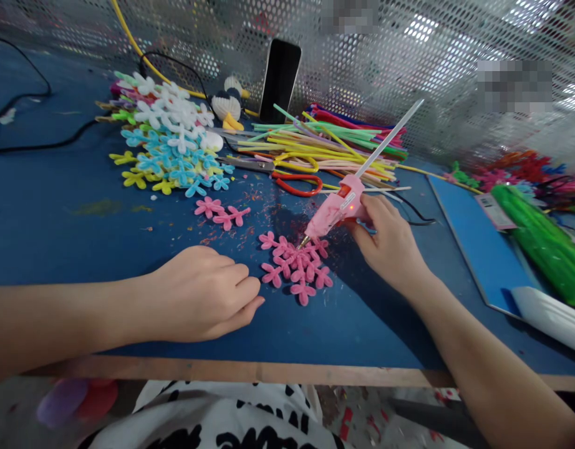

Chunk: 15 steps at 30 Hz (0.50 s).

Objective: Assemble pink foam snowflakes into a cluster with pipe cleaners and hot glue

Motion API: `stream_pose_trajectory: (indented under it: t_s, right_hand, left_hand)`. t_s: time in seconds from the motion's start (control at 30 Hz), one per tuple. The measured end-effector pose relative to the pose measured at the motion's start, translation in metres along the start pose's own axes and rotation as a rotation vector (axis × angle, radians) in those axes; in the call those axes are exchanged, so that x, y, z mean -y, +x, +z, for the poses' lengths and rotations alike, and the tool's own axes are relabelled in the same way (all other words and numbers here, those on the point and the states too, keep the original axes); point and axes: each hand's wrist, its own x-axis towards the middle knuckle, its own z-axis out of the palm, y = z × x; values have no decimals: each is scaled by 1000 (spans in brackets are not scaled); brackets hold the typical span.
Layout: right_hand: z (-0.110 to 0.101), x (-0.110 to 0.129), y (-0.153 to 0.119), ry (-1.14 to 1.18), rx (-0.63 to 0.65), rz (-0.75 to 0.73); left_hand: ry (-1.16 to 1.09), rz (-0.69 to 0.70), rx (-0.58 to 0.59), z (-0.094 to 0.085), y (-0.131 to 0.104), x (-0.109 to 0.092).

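My right hand point(390, 240) is wrapped round the handle of a pink hot glue gun point(332, 212), with a clear glue stick point(390, 138) jutting up from its back. The metal nozzle points down at the middle of a pink snowflake point(299, 265) made of fuzzy pipe-cleaner pieces, lying flat on the blue table point(128, 249). Just left of the snowflake, my left hand point(207, 293) rests on the table in a loose fist, with nothing visible in it. Farther back lie two loose pink pieces point(229, 217), apart from the snowflake.
White, blue and yellow fuzzy pieces point(170, 143) are heaped back left. Scissors point(294, 174) lie before a bundle of pipe cleaners point(325, 146). A phone point(280, 81) leans on the perforated metal screen point(385, 50). Green packaged material point(544, 243) and a blue board point(469, 243) are right.
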Motion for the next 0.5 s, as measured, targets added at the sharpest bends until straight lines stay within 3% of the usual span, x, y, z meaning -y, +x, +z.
stream_pose_trajectory:
  t_s: [0.5]
  right_hand:
    - [-1,-2,-1,37,5,17]
  left_hand:
    - [-10,0,-9,1,-1,1]
